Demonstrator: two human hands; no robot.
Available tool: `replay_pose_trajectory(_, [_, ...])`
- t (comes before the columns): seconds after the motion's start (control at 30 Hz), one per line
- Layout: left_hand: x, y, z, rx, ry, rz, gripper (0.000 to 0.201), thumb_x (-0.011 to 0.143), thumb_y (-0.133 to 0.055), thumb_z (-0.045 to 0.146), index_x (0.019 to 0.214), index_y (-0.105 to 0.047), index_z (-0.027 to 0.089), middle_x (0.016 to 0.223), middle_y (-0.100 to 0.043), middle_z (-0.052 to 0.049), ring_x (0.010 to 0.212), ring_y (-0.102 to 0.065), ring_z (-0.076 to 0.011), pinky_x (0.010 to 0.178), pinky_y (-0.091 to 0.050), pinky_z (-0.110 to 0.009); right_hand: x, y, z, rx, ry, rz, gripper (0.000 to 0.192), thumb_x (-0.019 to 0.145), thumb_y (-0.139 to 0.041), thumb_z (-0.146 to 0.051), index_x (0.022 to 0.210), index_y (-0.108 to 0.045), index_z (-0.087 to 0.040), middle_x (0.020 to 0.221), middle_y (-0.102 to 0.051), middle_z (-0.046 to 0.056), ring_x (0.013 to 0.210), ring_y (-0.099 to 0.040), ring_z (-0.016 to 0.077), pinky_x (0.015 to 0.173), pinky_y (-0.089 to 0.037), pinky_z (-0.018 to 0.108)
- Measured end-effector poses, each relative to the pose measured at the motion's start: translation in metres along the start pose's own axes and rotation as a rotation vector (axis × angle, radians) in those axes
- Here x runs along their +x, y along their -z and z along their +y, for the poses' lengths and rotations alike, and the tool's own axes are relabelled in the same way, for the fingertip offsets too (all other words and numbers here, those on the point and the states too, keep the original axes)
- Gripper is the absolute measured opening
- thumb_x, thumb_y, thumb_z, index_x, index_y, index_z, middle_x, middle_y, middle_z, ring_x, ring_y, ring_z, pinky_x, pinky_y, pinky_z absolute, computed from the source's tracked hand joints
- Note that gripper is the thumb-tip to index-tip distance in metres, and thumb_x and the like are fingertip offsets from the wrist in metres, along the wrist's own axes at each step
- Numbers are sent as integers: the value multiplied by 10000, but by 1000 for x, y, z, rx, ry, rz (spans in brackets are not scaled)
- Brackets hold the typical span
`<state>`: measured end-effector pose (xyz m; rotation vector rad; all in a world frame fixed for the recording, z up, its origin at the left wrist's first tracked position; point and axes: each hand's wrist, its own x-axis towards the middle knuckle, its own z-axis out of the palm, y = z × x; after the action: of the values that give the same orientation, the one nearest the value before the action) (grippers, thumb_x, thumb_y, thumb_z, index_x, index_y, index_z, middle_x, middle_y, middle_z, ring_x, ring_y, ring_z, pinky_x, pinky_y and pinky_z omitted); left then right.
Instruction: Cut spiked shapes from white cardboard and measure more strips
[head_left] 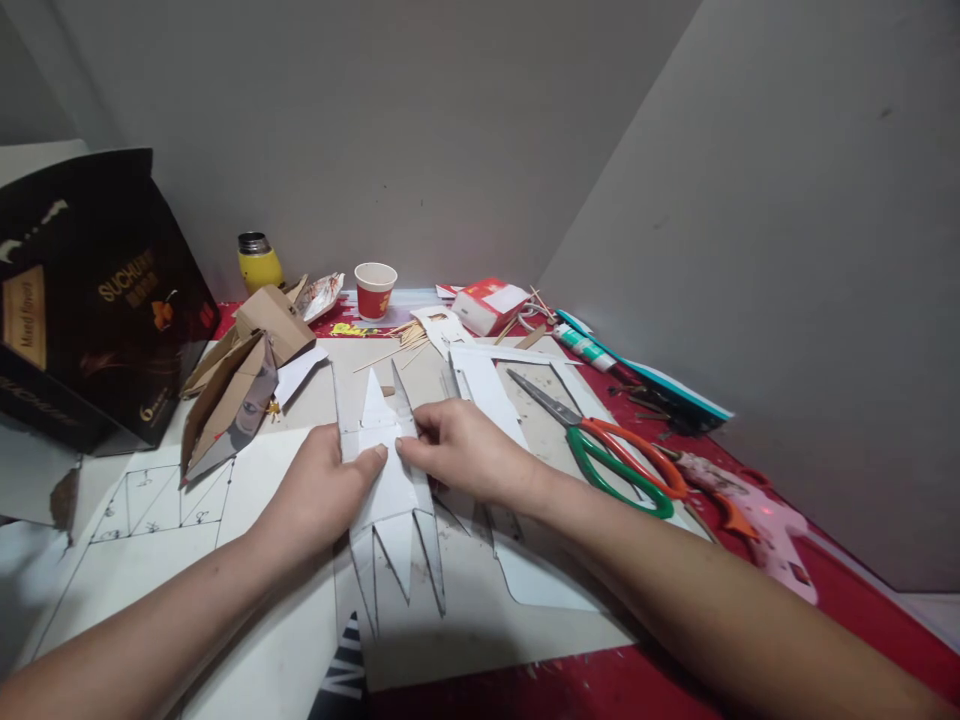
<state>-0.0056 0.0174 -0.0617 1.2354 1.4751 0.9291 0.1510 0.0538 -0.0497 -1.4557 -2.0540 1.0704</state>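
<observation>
Between my two hands is a white cardboard cutout [390, 490] with long pointed triangular flaps at its near and far ends and drawn fold lines. My left hand [322, 490] grips its left edge, the thumb lying on the top face. My right hand [465, 445] holds the right edge, thumb on top close to the left thumb, its other fingers partly hidden behind the card. To the right of my right hand, scissors [615, 455] with green and orange handles lie on a white cardboard frame [555, 590].
A large dark box [97, 310] stands at left, beside folded brown cardboard [232, 400] and a drawn-on white sheet [255, 600]. Behind are a yellow bottle [259, 265], a red paper cup [374, 292], wooden sticks [409, 340] and a red box [487, 305]. A pink glue gun [765, 530] lies right.
</observation>
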Motion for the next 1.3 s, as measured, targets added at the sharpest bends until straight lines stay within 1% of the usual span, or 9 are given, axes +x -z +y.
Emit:
replay_pose_trajectory(0.1, [2, -3, -2, 33, -33, 44, 235, 737, -640, 265, 902, -748, 137, 869, -775, -109, 830, -705, -324, 757, -532, -431, -1, -6, 1, -36, 33, 47, 279, 716, -603, -107, 519, -426, -196, 506, -436, -48, 508, -398, 100, 488, -263, 244])
replay_pose_trajectory(0.23, [3, -4, -1, -7, -52, 86, 299, 791, -601, 304, 1010, -722, 142, 1008, -764, -108, 934, -693, -303, 817, -528, -403, 2, -3, 2, 53, 45, 0, 191, 765, -595, -210, 597, -510, -182, 520, -473, -43, 494, -442, 110, 470, -287, 243])
replay_pose_trajectory(0.4, [-5, -5, -2, -17, -50, 29, 312, 803, -614, 320, 1038, -706, 137, 973, -768, -109, 897, -706, -291, 785, -550, -394, 11, 7, 7, 387, 75, 4, 201, 820, -569, -339, 855, -632, -152, 715, -608, 2, 590, -524, 132, 536, -398, 251])
replay_pose_trajectory(0.53, [-10, -9, -3, 10, -112, -9, 319, 842, -595, 323, 1109, -678, 172, 1132, -723, -106, 1080, -641, -293, 948, -478, -425, 11, 3, 7, 442, 123, 21, 145, 819, -545, -264, 830, -631, -148, 749, -633, 13, 663, -549, 146, 621, -433, 264])
replay_pose_trajectory(0.67, [-11, -7, 0, 91, -282, 129, 464, 956, -402, 480, 1327, -536, 234, 1353, -590, -72, 1279, -495, -231, 1101, -325, -388, 5, -2, 4, 368, 222, 78, 152, 847, -488, -206, 867, -629, -150, 762, -622, 9, 709, -544, 152, 661, -427, 262])
replay_pose_trajectory(0.8, [-10, -3, 8, 128, -289, 250, 591, 977, -254, 536, 1290, -594, 168, 1246, -661, -85, 1177, -581, -222, 1037, -406, -348, 1, -6, 2, 253, 333, 116, 142, 874, -451, -186, 757, -532, -178, 734, -548, -5, 680, -482, 137, 626, -372, 250])
replay_pose_trajectory(1.0, [-7, -3, 10, 87, -348, 186, 424, 968, -409, 384, 1244, -646, 165, 1320, -640, -26, 1290, -507, -169, 1085, -356, -259, -5, -9, 1, 164, 436, 78, 266, 965, -384, -303, 719, -412, -206, 680, -462, -13, 638, -430, 138, 630, -350, 278])
replay_pose_trajectory(1.13, [-9, -4, 10, -85, -312, 187, 356, 902, -567, 389, 1175, -692, 199, 1255, -681, -7, 1260, -542, -170, 1058, -394, -245, -8, -11, 1, 308, 505, 85, 328, 1007, -284, -325, 744, -434, -198, 726, -502, 7, 683, -458, 143, 683, -381, 288])
replay_pose_trajectory(1.3, [-15, -3, 16, -138, -238, 228, 291, 872, -616, 367, 1113, -727, 247, 1220, -699, 12, 1243, -560, -193, 1037, -428, -262, -9, -10, -1, 417, 529, 87, 307, 982, -351, -298, 688, -380, -212, 669, -406, -35, 644, -398, 126, 644, -363, 263])
